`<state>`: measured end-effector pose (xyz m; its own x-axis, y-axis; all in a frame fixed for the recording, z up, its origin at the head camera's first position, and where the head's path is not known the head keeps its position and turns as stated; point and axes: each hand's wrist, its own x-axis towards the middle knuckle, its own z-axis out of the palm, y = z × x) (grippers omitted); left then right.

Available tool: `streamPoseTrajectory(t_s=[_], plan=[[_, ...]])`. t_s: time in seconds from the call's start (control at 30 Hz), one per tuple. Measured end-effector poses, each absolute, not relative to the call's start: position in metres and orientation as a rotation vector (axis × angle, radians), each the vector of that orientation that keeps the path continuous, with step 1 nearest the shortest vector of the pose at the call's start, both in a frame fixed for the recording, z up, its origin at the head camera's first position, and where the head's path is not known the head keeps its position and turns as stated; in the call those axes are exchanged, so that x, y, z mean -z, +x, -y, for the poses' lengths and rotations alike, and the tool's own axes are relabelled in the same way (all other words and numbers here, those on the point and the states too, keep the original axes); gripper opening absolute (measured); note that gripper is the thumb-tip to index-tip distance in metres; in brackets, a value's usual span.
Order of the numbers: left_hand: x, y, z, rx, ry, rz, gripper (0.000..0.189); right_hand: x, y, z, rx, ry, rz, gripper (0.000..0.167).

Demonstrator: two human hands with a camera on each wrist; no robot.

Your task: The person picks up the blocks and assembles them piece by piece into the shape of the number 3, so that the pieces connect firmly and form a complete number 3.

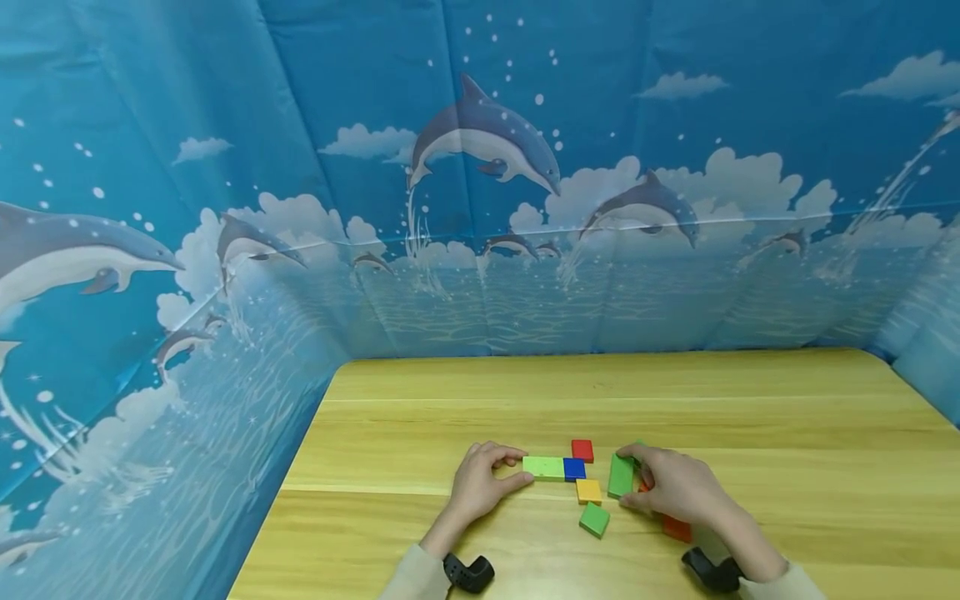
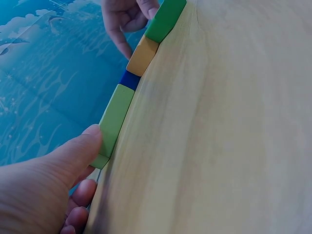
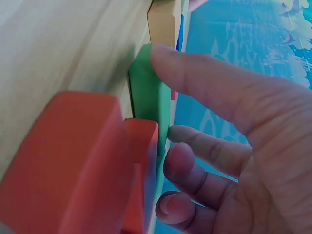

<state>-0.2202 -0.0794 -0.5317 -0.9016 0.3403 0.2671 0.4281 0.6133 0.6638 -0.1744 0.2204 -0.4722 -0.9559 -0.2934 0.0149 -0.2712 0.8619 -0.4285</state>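
Observation:
My left hand (image 1: 480,483) pinches the left end of a light green block (image 1: 542,468) between thumb and fingers. A blue block (image 1: 574,469) sits against that block's right end. Further right, my right hand (image 1: 678,483) holds a long green block (image 1: 620,477), its thumb at the near end and a finger at the far end. A red block (image 1: 582,450) lies just beyond the blue one. An orange-yellow block (image 1: 588,491) is on the near side, with a smaller green block (image 1: 595,519) closer still. The right hand partly hides other blocks beneath it.
A red-orange block (image 1: 677,528) lies beside the right wrist; in the right wrist view another red block (image 3: 144,131) stands close to the long green one. The wooden table (image 1: 420,383) backs onto a blue dolphin-printed curtain (image 1: 480,275).

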Motion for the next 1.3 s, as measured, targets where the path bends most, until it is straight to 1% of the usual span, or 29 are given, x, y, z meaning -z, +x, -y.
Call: streamPoseTrajectory(t_s=[0.17, 0.47, 0.7, 0.83, 1.03, 1.17, 1.3], plan=[[0.531, -0.220, 0.080, 1.165, -0.654, 2.714, 0.034, 0.471, -0.172, -0.223, 0.730, -0.443, -2.939, 0.061], [0.533, -0.221, 0.081, 1.166, -0.663, 2.701, 0.034, 0.471, -0.158, -0.224, 0.758, -0.387, -2.903, 0.064], [0.533, -0.222, 0.081, 1.178, -0.659, 2.713, 0.035, 0.473, -0.144, -0.227, 0.747, -0.417, -2.901, 0.065], [0.534, -0.224, 0.081, 1.174, -0.657, 2.717, 0.036, 0.473, -0.134, -0.225, 0.688, -0.370, -2.933, 0.066], [0.532, -0.222, 0.081, 1.159, -0.662, 2.709, 0.036, 0.478, -0.118, -0.218, 0.526, -0.264, -2.995, 0.070], [0.530, -0.222, 0.082, 1.158, -0.667, 2.704, 0.035, 0.478, -0.111, -0.213, 0.428, -0.263, -3.022, 0.071], [0.530, -0.222, 0.082, 1.154, -0.663, 2.704, 0.035, 0.476, -0.105, -0.208, 0.362, -0.271, -3.033, 0.077]])
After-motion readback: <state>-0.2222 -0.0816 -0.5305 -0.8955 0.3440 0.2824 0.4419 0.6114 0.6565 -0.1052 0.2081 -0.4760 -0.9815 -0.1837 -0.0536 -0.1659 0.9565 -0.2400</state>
